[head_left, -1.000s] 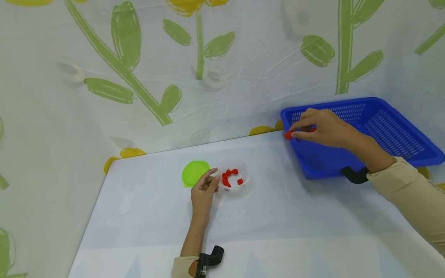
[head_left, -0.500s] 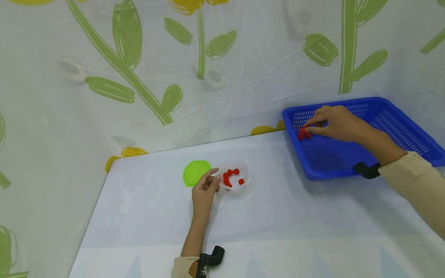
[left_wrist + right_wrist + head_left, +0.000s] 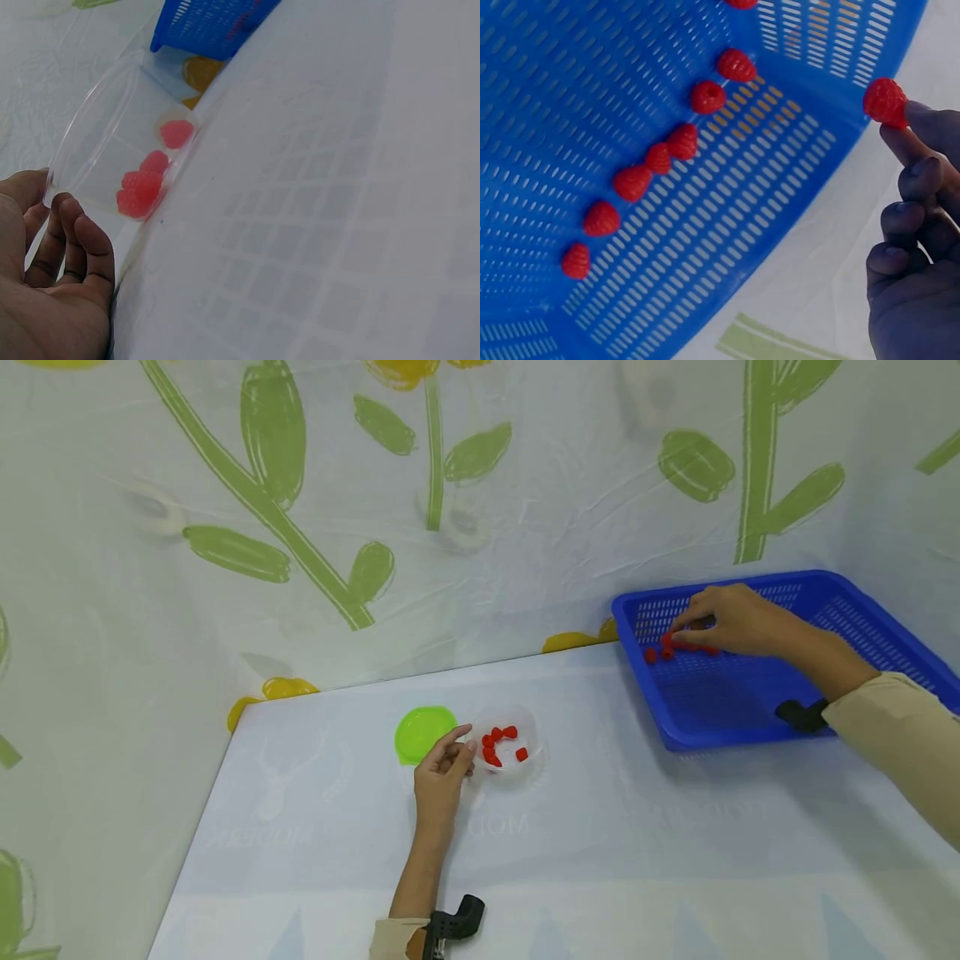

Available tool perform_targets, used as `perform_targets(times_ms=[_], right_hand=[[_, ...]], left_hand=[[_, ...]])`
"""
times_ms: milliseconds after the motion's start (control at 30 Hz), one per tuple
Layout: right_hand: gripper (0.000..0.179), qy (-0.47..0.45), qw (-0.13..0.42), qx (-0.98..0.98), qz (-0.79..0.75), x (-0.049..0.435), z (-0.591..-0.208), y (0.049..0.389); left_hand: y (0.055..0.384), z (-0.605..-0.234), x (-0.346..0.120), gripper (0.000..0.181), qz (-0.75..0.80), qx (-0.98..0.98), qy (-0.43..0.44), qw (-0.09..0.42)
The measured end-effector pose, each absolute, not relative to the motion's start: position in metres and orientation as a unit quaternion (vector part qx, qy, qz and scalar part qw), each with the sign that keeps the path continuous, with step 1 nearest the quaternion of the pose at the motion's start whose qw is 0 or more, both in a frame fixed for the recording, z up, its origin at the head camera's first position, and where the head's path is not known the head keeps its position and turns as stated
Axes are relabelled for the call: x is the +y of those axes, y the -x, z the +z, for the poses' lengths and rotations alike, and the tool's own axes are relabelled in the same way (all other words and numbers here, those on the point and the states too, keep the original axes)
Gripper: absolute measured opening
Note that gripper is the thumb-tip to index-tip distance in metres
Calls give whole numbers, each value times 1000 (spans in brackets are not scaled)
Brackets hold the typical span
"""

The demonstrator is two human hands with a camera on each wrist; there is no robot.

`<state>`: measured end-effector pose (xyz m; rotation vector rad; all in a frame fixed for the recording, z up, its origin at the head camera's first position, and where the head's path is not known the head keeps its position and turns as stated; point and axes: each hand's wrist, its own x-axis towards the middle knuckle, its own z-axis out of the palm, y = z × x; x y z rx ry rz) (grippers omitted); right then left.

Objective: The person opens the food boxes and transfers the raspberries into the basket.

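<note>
My right hand (image 3: 738, 618) is over the blue basket (image 3: 735, 731), pinching a red raspberry (image 3: 885, 102) between thumb and fingertip. In the right wrist view, several more raspberries (image 3: 632, 184) lie in a slanting row inside the basket. My left hand (image 3: 441, 772) stays at the clear plastic bowl (image 3: 531, 731); the left wrist view has its thumb and fingertips gripping the bowl's rim. Inside that bowl, several raspberries (image 3: 141, 187) rest on the bottom, seen through the wall.
Beside the bowl, on its left, lies a bright green lid (image 3: 422, 733), partly behind the left hand. White cloth covers the table (image 3: 337, 835). A leaf-and-flower printed backdrop (image 3: 562, 527) rises along the far edge, right behind the basket.
My right hand has moved from the basket's left rim further right over its inside, still pinching a raspberry. The left hand and bowl have stayed in place.
</note>
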<state>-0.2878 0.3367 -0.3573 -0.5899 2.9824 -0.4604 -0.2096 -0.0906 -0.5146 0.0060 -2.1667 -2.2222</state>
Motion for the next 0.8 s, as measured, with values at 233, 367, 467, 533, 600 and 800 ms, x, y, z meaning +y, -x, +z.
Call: perform_targets(times_ms=[233, 367, 467, 533, 600, 800], right_hand=[[16, 193, 54, 968, -152, 338, -364, 298], [15, 185, 65, 969, -151, 339, -365, 303], [16, 188, 73, 968, -151, 340, -369, 306], [16, 189, 79, 968, -148, 341, -372, 308], [15, 188, 84, 967, -150, 341, -375, 309], [13, 197, 92, 964, -153, 340, -383, 313]], left_hand=[[206, -509, -93, 32, -721, -693, -7, 18], [208, -512, -92, 32, -719, -694, -10, 23], [209, -511, -91, 31, -720, -693, -17, 19], [210, -509, -90, 30, -721, -692, -19, 15], [208, -503, -89, 30, -722, -692, -19, 11], [200, -478, -86, 30, -719, -695, -14, 10]])
